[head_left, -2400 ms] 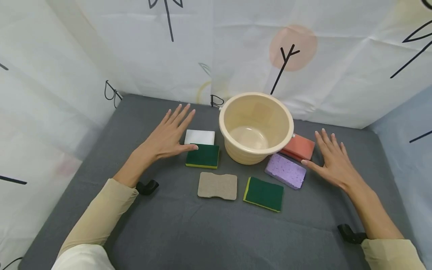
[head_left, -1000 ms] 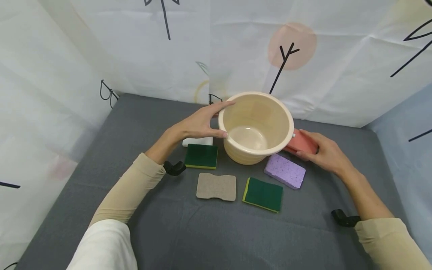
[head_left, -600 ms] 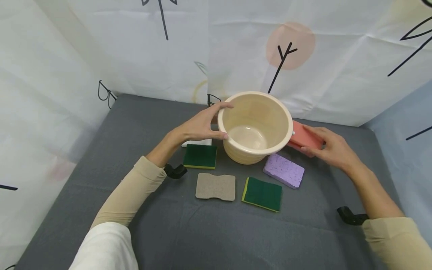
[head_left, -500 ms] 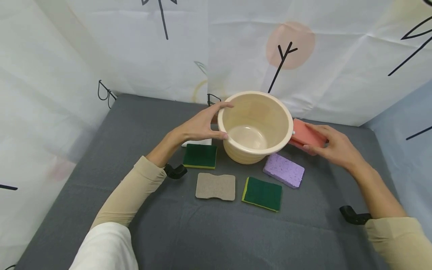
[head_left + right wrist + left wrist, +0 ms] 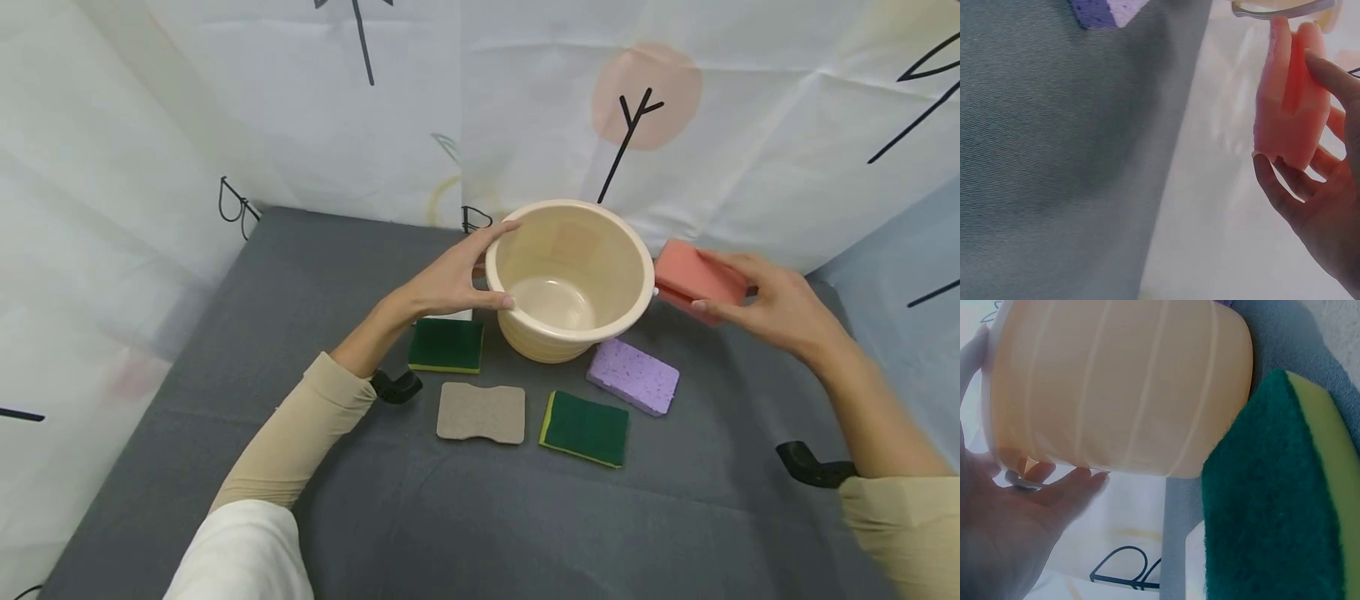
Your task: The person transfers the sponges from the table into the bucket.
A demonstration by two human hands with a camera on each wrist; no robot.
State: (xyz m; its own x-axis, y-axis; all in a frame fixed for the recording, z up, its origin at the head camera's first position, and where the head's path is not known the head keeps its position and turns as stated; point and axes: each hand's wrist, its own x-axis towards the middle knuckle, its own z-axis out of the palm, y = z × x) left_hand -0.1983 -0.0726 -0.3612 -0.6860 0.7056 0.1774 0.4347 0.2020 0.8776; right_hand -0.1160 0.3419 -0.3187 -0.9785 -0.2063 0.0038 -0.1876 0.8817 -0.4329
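My left hand (image 5: 450,279) grips the left rim of a cream plastic bucket (image 5: 543,346), its thumb on the near side and a finger over the top edge. In the left wrist view, fingertips lie against the bucket's outer wall (image 5: 1122,387) beside its wire handle (image 5: 1021,481). To the bucket's right, my right hand (image 5: 787,304) holds a coral-red sponge (image 5: 697,275) between thumb and fingers, raised off the table. In the right wrist view the sponge (image 5: 1291,106) shows a deep groove along its edge. The bucket holds nothing visible.
On the grey table (image 5: 450,517) lie a purple sponge (image 5: 633,375), two green-and-yellow scouring sponges (image 5: 446,343) (image 5: 587,427) and a beige notched pad (image 5: 481,412). A white block (image 5: 456,315) is mostly hidden behind my left hand. Printed white cloth (image 5: 525,100) hangs behind.
My left hand came in from the left and took hold of the bucket's rim. My right hand grasped the coral sponge from the table beside the bucket and lifted it up and rightward.
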